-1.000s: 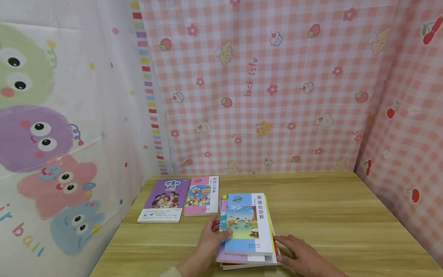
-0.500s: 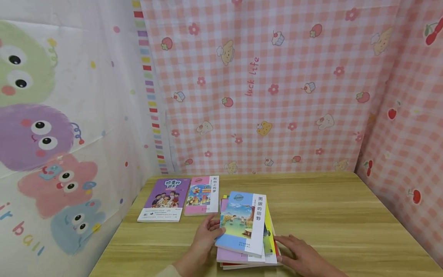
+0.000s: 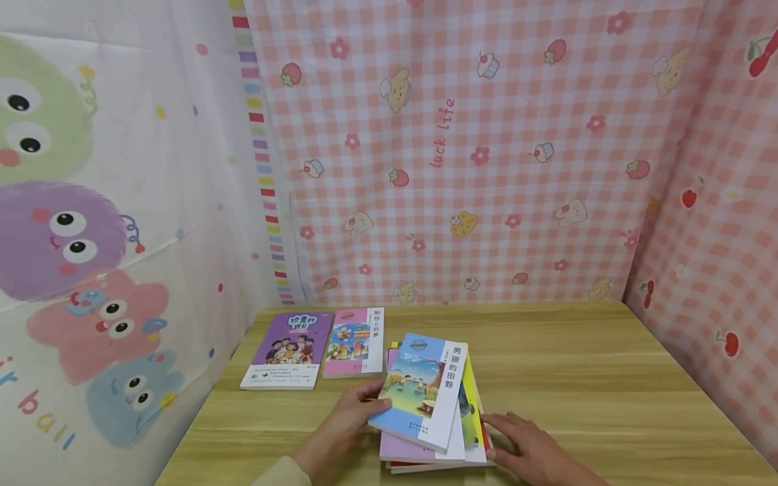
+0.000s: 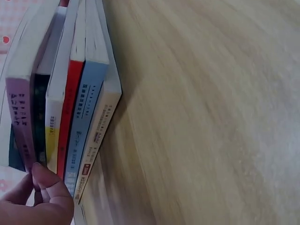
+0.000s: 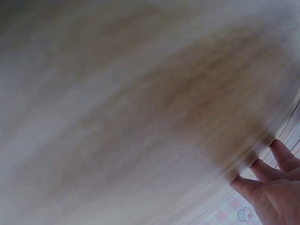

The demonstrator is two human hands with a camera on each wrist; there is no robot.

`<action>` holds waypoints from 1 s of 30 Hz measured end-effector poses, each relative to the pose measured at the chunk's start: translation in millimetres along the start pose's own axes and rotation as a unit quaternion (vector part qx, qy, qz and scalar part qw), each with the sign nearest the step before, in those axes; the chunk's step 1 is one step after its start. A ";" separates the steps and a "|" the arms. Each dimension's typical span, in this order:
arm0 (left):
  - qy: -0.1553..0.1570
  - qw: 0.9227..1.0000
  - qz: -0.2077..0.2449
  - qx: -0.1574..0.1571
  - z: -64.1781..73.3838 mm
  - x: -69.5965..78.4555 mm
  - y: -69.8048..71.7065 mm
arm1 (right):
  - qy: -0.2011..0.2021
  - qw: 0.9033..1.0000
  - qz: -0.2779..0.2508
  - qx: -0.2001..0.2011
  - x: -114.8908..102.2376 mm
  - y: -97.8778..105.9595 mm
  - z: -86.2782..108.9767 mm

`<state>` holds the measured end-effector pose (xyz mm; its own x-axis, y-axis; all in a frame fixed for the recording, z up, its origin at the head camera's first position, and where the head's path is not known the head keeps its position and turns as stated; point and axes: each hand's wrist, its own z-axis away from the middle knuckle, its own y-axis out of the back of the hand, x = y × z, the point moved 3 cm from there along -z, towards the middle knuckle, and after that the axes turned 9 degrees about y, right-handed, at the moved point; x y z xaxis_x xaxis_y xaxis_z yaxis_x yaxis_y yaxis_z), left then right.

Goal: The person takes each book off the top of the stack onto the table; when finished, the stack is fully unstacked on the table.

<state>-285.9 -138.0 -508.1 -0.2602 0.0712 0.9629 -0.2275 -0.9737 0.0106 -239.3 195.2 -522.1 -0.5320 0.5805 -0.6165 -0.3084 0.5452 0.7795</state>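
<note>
My left hand grips the left edge of a blue-and-white paperback book, thumb over its cover. This book lies turned at an angle on top of a stack, above a lilac book and a yellow-green book. Several stacked spines, among them a red spine and a light blue spine, show in the left wrist view beside the left hand. My right hand rests against the stack's right side with fingers extended; its fingertips show in the right wrist view.
On the table, to the left and behind the stack, lie a purple book and a pink book, side by side. A pink checked curtain hangs behind, and a cartoon-printed curtain stands at the left.
The blue-and-white book has slid left and turned clockwise on the stack, baring more of the yellow-green book. My left hand has moved slightly left with it. The right hand stays put.
</note>
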 end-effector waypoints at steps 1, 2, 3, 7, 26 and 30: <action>-0.001 1.000 -0.004 -0.005 0.2 0.4 0.3 | 0.002 1.000 0.000 0.001 -0.7 0.4 0.3; -0.002 1.000 -0.006 -0.010 0.6 1.1 0.8 | 0.001 1.000 -0.002 0.000 -1.3 0.6 0.5; -0.002 1.000 -0.007 -0.013 0.7 1.3 1.5 | -0.002 1.000 -0.005 -0.001 -1.6 0.9 0.6; 0.000 1.000 -0.009 -0.027 2.0 2.8 6.2 | -0.019 1.000 -0.019 -0.011 -1.3 0.7 0.3; 0.031 0.996 0.079 -0.038 26.2 -5.5 58.6 | -0.063 0.998 -0.019 -0.025 1.8 -0.9 -1.1; 0.034 0.994 0.099 -0.023 33.8 -7.0 69.0 | -0.077 0.996 -0.026 -0.029 2.1 -1.3 -2.1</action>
<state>-268.1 -213.0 -505.0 -0.3671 -0.1048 0.9242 -0.2069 -0.9595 -0.1910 -241.7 194.5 -524.2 -0.3886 0.6411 -0.6618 -0.3800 0.5428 0.7490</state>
